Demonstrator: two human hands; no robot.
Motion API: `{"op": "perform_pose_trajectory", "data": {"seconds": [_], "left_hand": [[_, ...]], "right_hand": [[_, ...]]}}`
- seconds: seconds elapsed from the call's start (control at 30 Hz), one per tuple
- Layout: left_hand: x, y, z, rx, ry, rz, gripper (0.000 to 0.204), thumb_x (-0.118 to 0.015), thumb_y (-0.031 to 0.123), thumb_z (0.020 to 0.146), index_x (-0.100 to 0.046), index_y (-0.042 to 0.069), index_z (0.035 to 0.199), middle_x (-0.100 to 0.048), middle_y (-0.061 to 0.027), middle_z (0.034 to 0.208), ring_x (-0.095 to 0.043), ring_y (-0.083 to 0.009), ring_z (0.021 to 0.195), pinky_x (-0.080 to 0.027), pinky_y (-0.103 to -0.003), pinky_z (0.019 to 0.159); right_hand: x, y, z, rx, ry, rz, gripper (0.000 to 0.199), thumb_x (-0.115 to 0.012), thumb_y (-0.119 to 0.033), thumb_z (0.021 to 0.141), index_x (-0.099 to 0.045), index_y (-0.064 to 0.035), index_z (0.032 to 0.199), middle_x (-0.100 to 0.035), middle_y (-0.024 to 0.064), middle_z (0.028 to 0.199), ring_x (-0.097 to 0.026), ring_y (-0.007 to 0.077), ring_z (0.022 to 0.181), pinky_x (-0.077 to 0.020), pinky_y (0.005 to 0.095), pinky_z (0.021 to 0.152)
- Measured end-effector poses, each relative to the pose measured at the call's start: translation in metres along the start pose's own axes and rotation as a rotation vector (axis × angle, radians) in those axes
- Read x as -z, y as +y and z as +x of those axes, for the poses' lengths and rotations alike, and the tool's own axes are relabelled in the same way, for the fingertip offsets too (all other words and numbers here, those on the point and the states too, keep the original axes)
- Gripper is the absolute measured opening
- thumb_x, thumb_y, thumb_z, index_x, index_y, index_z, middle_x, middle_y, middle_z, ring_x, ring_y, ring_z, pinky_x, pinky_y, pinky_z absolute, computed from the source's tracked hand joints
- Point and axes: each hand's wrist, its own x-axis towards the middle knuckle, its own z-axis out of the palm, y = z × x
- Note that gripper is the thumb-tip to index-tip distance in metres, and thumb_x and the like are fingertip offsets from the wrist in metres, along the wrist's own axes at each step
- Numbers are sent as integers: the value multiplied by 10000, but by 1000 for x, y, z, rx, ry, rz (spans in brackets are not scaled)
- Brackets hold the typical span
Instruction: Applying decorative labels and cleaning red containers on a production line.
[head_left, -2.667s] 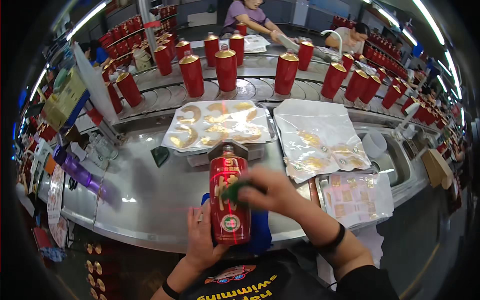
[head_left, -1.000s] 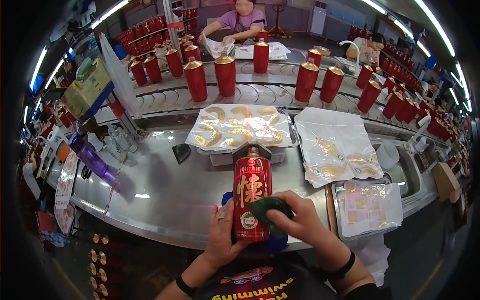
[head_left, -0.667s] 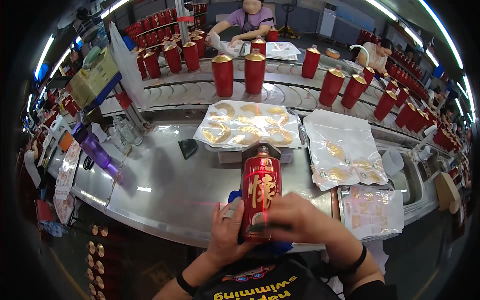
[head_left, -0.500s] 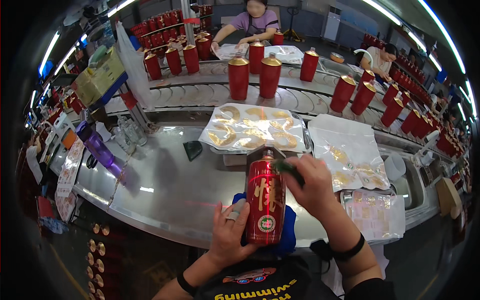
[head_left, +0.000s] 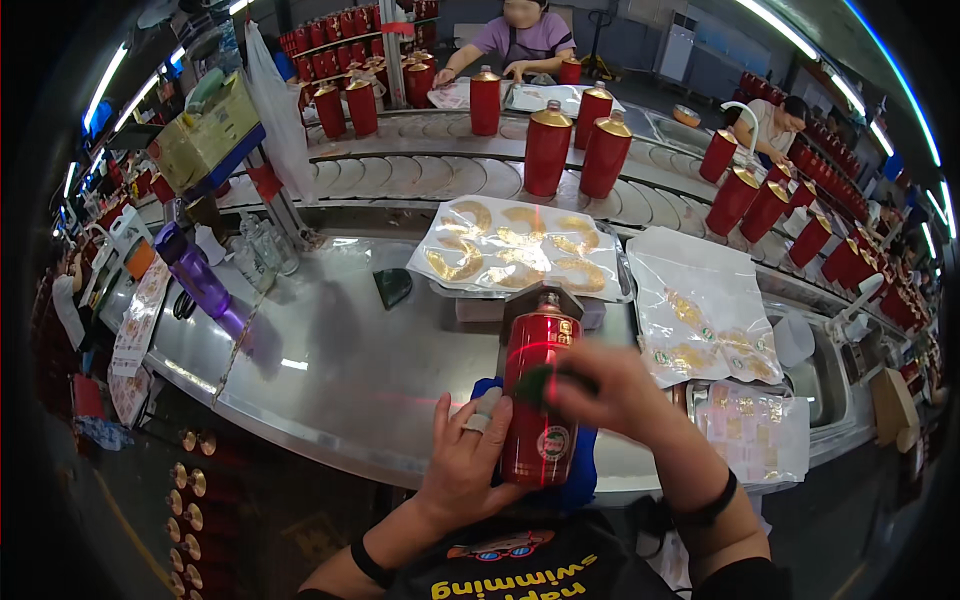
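Observation:
In front of me a red bottle point(head_left: 532, 345) leans back against a dark holder point(head_left: 514, 303), its neck pointing away. Red laser lines fall across its front, and a round white-and-green emblem sits near its base. My left hand point(head_left: 462, 452), with pale covers on some fingers, is closed on the bottle's lower left side. Over the bottle's middle, my right hand point(head_left: 612, 392) grips a dark green scraper point(head_left: 540, 385); the hand is slightly blurred and hides part of the label. Blue cloth point(head_left: 580, 470) lies under the bottle.
Beyond the holder is a tray of gold curved decals point(head_left: 520, 245). Right of it lie another decal sheet point(head_left: 700, 300), a smaller stack point(head_left: 752, 430) and a sink point(head_left: 825, 385). A green piece point(head_left: 393, 287) and purple bottle point(head_left: 195, 275) are left. Red bottles ride a conveyor point(head_left: 440, 180).
My right hand has moved down the bottle with the scraper, from near the neck to the middle. My left hand stays at its side. Conveyor bottles have shifted right.

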Motion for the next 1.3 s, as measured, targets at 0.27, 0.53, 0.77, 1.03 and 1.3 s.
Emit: {"op": "perform_pose_trajectory", "data": {"seconds": [0.27,0.53,0.77,1.03,1.3], "left_hand": [[-4,-5,-1,110,-57,-113,1043,-750,525,700,-301,-57,1441,-531,-236,1261,-444,-405,1224,-190,-621,1082],[-9,-12,-2,16,-16,-34,1036,-743,510,718,-282,-60,1451,-501,-233,1325,-464,-413,1215,-206,-613,1085],[-19,-18,-8,81,-45,-157,1063,-710,560,742,-240,-54,1470,-486,-232,1341,-432,-405,1260,-194,-579,1098],[-19,-19,-6,102,-99,-274,1037,-602,617,820,-176,-60,1481,-403,-263,1414,-354,-419,1327,-172,-550,1116],[-16,-6,-7,84,-3,-480,877,-464,514,951,-121,-102,1472,-239,-292,1506,-247,-393,1407,-155,-463,1147]], "right_hand": [[-3,34,-1,-138,-57,54,209,-708,-80,795,-642,-21,984,-638,130,831,-629,269,728,-498,348,675],[-15,-26,-31,348,-152,-199,178,-721,-166,730,-609,-112,857,-509,54,733,-566,233,685,-436,368,661],[-15,-9,-77,-36,190,-165,295,-753,-87,711,-681,-102,996,-565,69,798,-574,248,734,-439,366,637],[-21,-7,-112,-235,87,147,222,-736,-36,761,-681,-59,974,-639,80,831,-609,215,734,-474,308,644],[-42,-6,-114,-547,293,584,168,-709,-117,838,-640,-19,956,-624,73,771,-591,149,670,-438,252,594]]}}
